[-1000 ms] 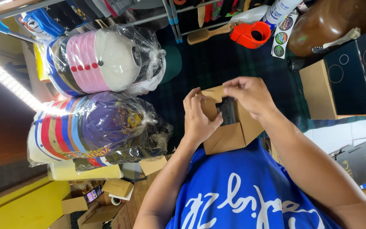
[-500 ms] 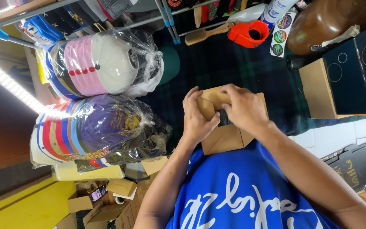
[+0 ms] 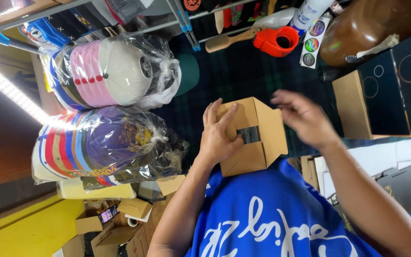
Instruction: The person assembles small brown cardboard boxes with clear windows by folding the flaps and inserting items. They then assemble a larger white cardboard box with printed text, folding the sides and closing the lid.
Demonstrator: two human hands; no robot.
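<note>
Fingers of the left hand (image 3: 220,135) press the cardboard box (image 3: 253,138) flaps; right hand (image 3: 303,116) hovers spread.

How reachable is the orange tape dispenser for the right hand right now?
Probably yes. The right hand is open and off the cardboard box, and only bare dark cloth lies between it and the tape dispenser.

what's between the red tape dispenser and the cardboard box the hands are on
In the head view, only a bare stretch of the dark plaid table cover separates the red tape dispenser from the cardboard box; the wooden brush lies off to the side.
</note>
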